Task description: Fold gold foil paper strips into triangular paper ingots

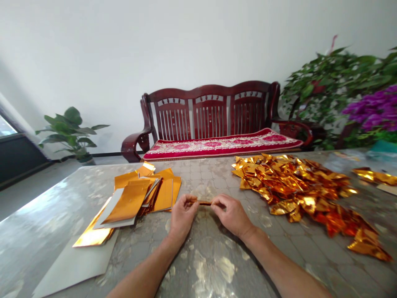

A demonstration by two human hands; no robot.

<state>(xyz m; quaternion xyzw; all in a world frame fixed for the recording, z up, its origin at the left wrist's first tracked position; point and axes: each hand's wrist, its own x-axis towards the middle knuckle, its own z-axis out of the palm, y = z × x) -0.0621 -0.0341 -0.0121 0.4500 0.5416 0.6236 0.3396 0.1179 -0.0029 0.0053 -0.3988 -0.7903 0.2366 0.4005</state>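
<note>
Between my two hands a narrow folded strip of gold foil paper (pixel 205 203) is stretched level, just above the table. My left hand (pixel 183 213) pinches its left end between thumb and fingers. Its right end is pinched by my right hand (pixel 231 215) in the same way. Left of my hands lies a loose stack of flat gold foil sheets (pixel 128 200), some showing their grey backs. On the right spreads a heap of folded gold foil pieces (pixel 288 182), shiny and pointed.
The table (pixel 173 265) has a patterned grey top. A large pale sheet (pixel 77 263) lies at its left front. Clear plastic (pixel 344 159) sits at the back right. Beyond stand a dark red wooden bench (pixel 209 116), a potted plant (pixel 71 130) and purple flowers (pixel 374 108).
</note>
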